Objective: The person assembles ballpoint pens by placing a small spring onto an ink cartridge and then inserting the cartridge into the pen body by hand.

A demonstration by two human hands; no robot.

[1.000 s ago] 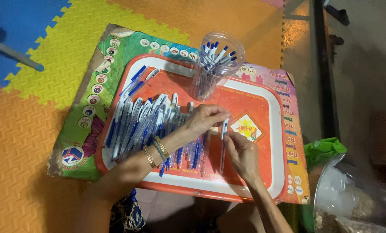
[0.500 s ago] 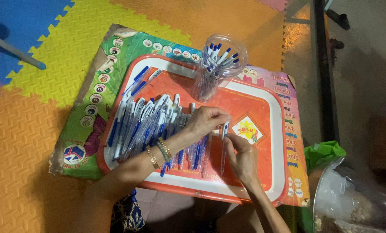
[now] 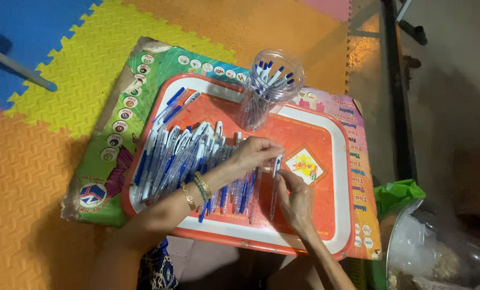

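Working over an orange tray (image 3: 326, 225), both hands meet at one blue-and-white pen (image 3: 275, 185) lying beside the pen row (image 3: 181, 161). Left hand (image 3: 256, 153) fingers pinch its cap end; right hand (image 3: 296, 198) fingers curl closed on the barrel. Risks: the left forearm lies across the row and could scatter it; the tall clear jar (image 3: 269, 86) of pens nearby looks tippable. Tray sits on a printed board (image 3: 116, 145) over foam floor mats (image 3: 46, 107).

Both hands meet over a red tray (image 3: 326, 215). The left hand (image 3: 256, 153) and right hand (image 3: 296, 196) pinch a blue-and-white pen (image 3: 275, 182) beside rows of pens (image 3: 181, 158).
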